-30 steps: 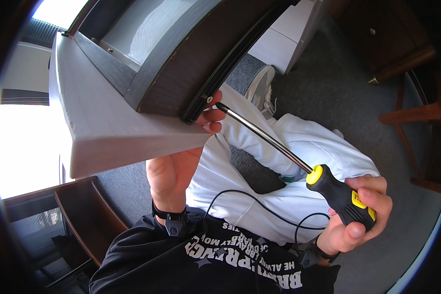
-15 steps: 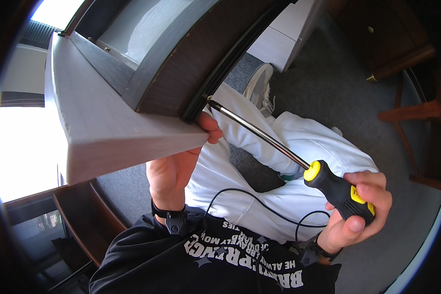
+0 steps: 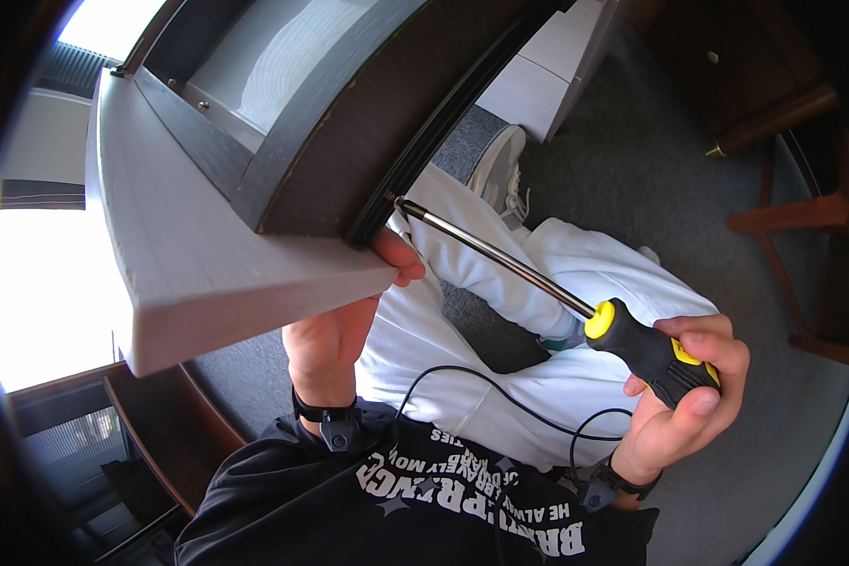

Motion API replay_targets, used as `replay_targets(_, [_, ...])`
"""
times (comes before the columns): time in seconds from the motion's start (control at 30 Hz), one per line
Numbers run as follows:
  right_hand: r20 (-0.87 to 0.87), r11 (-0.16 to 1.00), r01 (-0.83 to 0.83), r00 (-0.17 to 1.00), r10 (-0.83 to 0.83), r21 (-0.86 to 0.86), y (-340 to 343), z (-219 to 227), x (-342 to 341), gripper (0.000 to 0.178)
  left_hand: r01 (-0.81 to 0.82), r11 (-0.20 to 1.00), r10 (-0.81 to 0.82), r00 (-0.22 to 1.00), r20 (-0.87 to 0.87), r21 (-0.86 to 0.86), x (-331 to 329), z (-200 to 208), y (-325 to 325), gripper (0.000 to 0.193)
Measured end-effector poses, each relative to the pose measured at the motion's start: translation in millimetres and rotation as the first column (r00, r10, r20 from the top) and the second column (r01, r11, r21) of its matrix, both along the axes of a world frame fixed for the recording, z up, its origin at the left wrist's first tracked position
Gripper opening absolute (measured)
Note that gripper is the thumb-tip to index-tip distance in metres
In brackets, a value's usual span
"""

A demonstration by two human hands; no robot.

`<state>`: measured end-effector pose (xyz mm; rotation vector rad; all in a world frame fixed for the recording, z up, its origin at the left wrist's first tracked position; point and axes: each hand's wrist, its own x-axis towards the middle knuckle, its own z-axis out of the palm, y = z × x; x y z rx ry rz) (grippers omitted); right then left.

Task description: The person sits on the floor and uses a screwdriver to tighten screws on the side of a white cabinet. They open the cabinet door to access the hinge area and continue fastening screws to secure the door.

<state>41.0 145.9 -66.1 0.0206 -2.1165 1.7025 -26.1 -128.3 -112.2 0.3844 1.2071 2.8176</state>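
Note:
My right hand [image 3: 677, 422] is wrapped around the black and yellow handle of a screwdriver [image 3: 500, 257]. Its steel shaft slants up to the left, and the tip meets a small screw spot at the end of a black slide rail [image 3: 423, 141]. That rail runs along the dark side of a drawer [image 3: 349, 156], which is tilted in front of me. A pale grey wooden front panel [image 3: 217, 278] forms the drawer's near end. My left hand [image 3: 349, 325] grips this panel from below, fingertips curled at its corner beside the rail. The palm is partly hidden behind the panel.
Under the drawer are my legs in white trousers [image 3: 486, 396]. A black cable [image 3: 481, 373] loops across my lap. A white cabinet [image 3: 538, 85] stands beyond, dark wooden furniture [image 3: 736, 75] at far right, and a brown shelf unit [image 3: 151, 415] at lower left.
The drawer's near end has dropped slightly. My right hand and the screwdriver handle have shifted a little upward, and the handle has turned slightly. The tip stays at the rail's end.

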Motion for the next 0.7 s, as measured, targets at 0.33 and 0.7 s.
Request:
replay_targets(0.33, [-0.426, 0.975, -0.153, 0.880, 0.208, 0.161, 10, 18, 4, 0.065, -0.019, 1.000, 0.019, 1.000, -0.006, -0.022, 2, -2, -1, 0.054])
replay_targets(0.7, [-0.257, 0.632, 0.234, 0.965, -0.057, 0.739, 4, 40, 29, 0.069, -0.089, 0.994, 0.091, 0.995, 0.039, -0.057, 4, 8, 8, 0.035])
